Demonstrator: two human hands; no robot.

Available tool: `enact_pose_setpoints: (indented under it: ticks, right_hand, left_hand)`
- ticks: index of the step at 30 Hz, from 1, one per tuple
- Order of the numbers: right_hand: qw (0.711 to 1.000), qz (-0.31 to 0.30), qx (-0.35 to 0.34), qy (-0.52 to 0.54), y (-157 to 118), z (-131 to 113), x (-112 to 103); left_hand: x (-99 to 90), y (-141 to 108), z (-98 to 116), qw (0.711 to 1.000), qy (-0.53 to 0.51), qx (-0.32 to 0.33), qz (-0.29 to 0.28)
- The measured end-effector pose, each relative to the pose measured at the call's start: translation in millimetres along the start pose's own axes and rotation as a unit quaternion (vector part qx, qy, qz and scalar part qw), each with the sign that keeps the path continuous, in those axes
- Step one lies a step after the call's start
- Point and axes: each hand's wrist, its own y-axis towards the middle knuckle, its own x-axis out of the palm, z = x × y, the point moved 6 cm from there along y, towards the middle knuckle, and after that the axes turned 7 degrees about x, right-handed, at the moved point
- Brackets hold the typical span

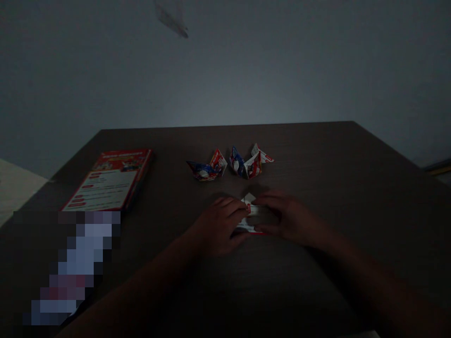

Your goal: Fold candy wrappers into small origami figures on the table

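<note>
A small, partly folded sheet of printed paper [249, 209], white with red marks, lies on the dark table between my hands. My left hand [221, 226] covers its left side, fingers over the paper and thumb near the front edge. On the other side, my right hand [289, 217] curves round the paper, with index finger and thumb at its right edge. Both hands grip the paper, though the fingertips are dim. Just beyond stand two folded paper shapes with pointed ends: a blue and red one [207, 169] and a blue, white and red one [248, 164].
A stack of red and white printed leaflets [105, 183] lies on the left of the table [317, 155]. Nearer me, a pixelated patch [77, 263] hides whatever lies there. A pale wall [225, 70] rises behind the table's far edge. The light is dim.
</note>
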Motion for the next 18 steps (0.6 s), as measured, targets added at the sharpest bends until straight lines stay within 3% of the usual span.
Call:
enact_pose_setpoints:
  ticks: [5, 18]
  right_hand:
    - [0.997, -0.045, -0.044, -0.037, -6.4, -5.5, 6.4]
    - [0.994, -0.038, -0.076, -0.069, -5.8, -10.7, 3.7]
  left_hand:
    - [-0.6, 0.8, -0.8, 1.000, -0.023, 0.000, 0.003]
    - [-0.9, 1.3, 2.5, 0.998, 0.062, 0.021, -0.003]
